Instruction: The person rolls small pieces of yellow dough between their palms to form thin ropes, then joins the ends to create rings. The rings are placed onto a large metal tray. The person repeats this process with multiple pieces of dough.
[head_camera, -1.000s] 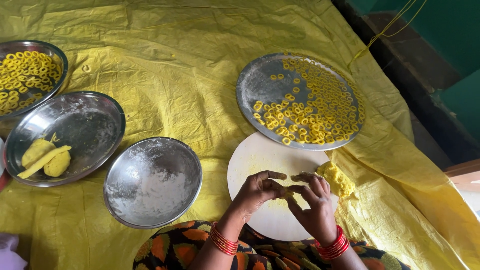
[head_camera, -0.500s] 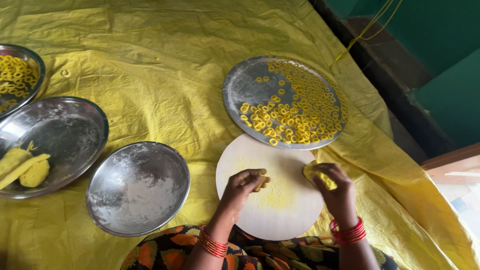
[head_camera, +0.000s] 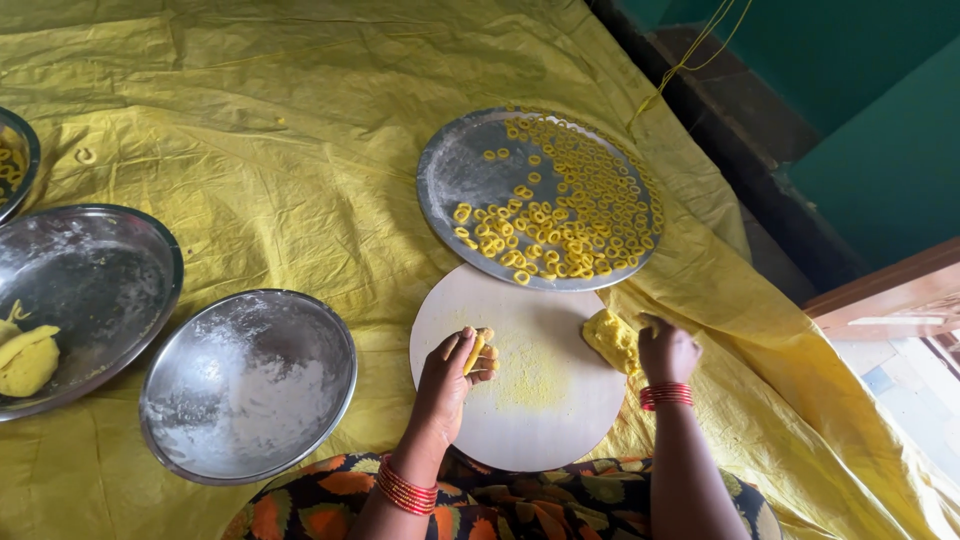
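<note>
A small yellow dough piece (head_camera: 475, 352) is pinched in the left hand (head_camera: 450, 380) over the round white board (head_camera: 520, 420) at lower centre. The dough lump (head_camera: 610, 340) at the board's right edge is gripped by the right hand (head_camera: 667, 352). Above, dough rings (head_camera: 575, 215) are spread on a steel plate (head_camera: 455, 175); a floured bowl (head_camera: 248, 385) sits lower left on the yellow sheet (head_camera: 250, 120).

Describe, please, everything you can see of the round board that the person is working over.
The round board is a flat, pale disc, seemingly wood, lying on the yellow sheet just below the steel plate of dough rings. Yellow flour-like dust marks its middle. The left hand holds a small dough piece above it; the right hand is at a yellow dough lump on its right edge. Its near edge meets the person's patterned clothing.
</note>
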